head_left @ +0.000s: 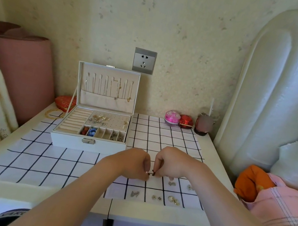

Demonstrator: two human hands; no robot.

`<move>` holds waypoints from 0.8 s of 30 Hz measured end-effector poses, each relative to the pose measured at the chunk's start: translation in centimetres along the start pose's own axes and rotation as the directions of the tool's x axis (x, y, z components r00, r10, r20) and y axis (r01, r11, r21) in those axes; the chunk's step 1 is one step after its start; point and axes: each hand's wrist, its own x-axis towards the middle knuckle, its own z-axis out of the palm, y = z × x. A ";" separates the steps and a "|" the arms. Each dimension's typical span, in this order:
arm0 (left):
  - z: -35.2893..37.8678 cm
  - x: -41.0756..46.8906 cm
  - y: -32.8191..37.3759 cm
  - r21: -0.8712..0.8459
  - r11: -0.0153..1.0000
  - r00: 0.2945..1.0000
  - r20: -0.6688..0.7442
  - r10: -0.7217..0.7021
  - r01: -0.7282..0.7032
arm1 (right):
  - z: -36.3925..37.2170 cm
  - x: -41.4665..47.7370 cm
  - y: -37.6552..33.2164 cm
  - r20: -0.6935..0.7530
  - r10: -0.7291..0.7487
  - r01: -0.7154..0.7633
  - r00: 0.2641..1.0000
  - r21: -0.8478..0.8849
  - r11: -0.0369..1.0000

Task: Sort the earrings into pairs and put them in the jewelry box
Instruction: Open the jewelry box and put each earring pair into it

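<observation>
The white jewelry box point(73, 140) stands open at the left of the table, with earrings on its perforated pad and in several small compartments. My left hand point(134, 164) and my right hand point(170, 164) meet in front of it, fingertips together, each pinching a small dark earring point(151, 173) just above the cloth. Loose earrings lie on the cloth near the front edge: a silver pair point(134, 193), two small studs point(156, 198), gold hoops point(173, 200), and more silver earrings point(171, 183) to the right of my hands.
A white checked cloth point(47, 167) covers the table. A red pouch point(65, 102) and gold bangles point(54, 113) lie left of the box. A pink round case point(172, 117), a red case point(186, 121) and a cup point(204, 123) stand at the back right. A padded headboard point(283, 95) rises on the right.
</observation>
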 end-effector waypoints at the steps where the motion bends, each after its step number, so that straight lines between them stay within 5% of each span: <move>1: -0.1 -0.1 -0.1 -0.025 1.000 1.000 -0.010 0.007 -0.008 | 0.0 0.1 0.0 -0.003 -0.005 0.005 1.000 0.003 1.000; 15: -5.2 -1.3 -2.3 -0.376 0.926 0.942 -0.316 -0.110 -0.019 | -2.7 2.9 -2.3 -0.342 -0.002 0.160 0.940 0.434 0.886; 24: -8.6 -1.6 -5.6 -0.582 0.811 0.887 -0.403 -0.226 -0.058 | -3.5 7.8 -8.0 -0.522 -0.032 0.316 0.852 0.465 0.827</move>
